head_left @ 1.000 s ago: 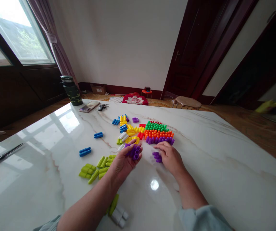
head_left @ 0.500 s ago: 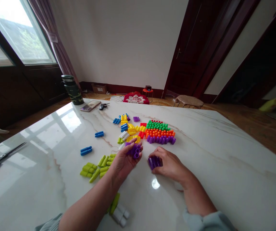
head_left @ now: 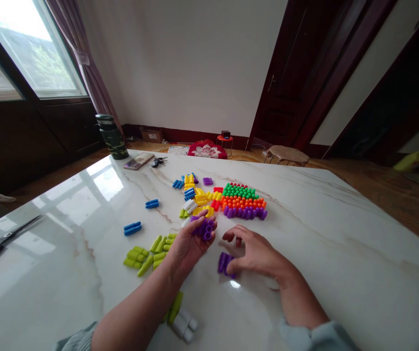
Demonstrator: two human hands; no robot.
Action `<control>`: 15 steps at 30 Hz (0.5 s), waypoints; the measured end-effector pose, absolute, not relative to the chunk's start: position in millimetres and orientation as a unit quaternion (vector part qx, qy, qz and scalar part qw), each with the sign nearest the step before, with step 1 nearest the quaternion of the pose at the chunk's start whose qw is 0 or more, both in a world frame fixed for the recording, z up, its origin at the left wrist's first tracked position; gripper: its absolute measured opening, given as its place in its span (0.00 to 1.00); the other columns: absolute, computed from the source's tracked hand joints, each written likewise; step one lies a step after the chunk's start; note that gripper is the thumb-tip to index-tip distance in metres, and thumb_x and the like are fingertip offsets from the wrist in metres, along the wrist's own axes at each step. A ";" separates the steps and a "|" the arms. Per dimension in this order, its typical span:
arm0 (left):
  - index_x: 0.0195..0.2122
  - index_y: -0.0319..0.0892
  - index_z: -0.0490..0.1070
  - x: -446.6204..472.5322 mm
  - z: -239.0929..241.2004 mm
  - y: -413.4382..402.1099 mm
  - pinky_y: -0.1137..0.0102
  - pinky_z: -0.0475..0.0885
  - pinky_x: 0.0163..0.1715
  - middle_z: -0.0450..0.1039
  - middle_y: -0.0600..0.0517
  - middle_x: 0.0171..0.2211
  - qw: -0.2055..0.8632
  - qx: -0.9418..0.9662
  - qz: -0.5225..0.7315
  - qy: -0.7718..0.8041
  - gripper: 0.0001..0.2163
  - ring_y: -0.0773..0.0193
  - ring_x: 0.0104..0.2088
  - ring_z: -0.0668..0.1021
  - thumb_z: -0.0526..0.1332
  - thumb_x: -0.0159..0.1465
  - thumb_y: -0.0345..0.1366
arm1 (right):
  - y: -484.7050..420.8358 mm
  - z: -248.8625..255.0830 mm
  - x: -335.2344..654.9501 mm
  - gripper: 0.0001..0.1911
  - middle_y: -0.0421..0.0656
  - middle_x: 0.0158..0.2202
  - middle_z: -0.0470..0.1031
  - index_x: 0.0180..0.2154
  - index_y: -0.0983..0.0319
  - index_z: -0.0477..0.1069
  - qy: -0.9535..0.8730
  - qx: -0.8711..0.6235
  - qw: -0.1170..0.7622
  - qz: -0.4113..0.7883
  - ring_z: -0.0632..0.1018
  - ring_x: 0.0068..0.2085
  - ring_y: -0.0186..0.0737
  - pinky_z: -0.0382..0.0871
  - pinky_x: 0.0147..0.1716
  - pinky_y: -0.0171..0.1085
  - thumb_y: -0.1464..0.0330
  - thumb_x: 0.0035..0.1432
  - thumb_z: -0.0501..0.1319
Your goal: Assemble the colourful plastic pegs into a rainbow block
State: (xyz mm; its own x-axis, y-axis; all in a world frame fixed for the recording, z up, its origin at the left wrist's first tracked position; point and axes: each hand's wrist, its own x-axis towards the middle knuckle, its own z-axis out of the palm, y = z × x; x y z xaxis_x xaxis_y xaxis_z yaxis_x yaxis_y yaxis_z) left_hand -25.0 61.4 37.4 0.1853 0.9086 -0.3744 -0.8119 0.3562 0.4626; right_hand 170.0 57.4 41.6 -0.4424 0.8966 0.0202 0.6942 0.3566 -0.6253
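Note:
My left hand is closed around several purple bullet-shaped plastic blocks, their hollow round ends facing me. To its right, my right hand has its fingers spread. Beneath its thumb, a joined cluster of purple blocks lies on the white marbled table. The thumb overlaps part of this cluster; I cannot tell whether it touches. Just beyond my hands stand tight rows of blocks: purple at the front, then orange, green and red behind.
Lime-green blocks lie left of my left forearm, with blue blocks nearby. Yellow blocks are piled beyond. White blocks sit near the front edge. Scissors, a phone, keys and a camouflage flask are on the left.
My right hand has let go of the purple cluster, and its fingers have spread. The cluster now rests on the table slightly nearer me and to the left. My left hand has barely moved.

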 end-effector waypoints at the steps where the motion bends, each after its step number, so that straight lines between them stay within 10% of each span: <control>1: 0.54 0.39 0.66 -24.8 37.9 61.3 0.73 0.77 0.25 0.77 0.43 0.39 0.766 0.079 0.562 0.302 0.19 0.61 0.33 0.81 0.58 0.62 0.25 | 55.3 42.3 169.2 0.31 0.37 0.40 0.72 0.43 0.55 0.72 -0.812 -0.481 0.165 0.286 0.73 0.39 0.38 0.65 0.37 0.34 0.62 0.33 0.74; 8: 0.54 0.39 0.66 -24.8 36.9 62.5 0.73 0.77 0.26 0.77 0.43 0.40 0.767 0.084 0.561 0.301 0.18 0.62 0.33 0.81 0.59 0.62 0.25 | 57.2 32.1 162.2 0.18 0.37 0.36 0.76 0.41 0.55 0.73 -0.799 -0.522 0.163 0.250 0.76 0.36 0.39 0.65 0.36 0.34 0.71 0.44 0.65; 15: 0.53 0.39 0.67 -27.0 34.8 62.6 0.74 0.77 0.25 0.76 0.44 0.40 0.766 0.084 0.559 0.307 0.18 0.61 0.34 0.81 0.59 0.61 0.25 | 71.7 23.2 163.7 0.19 0.45 0.45 0.78 0.50 0.59 0.71 -0.695 -0.568 0.361 0.254 0.78 0.42 0.41 0.69 0.44 0.40 0.69 0.54 0.59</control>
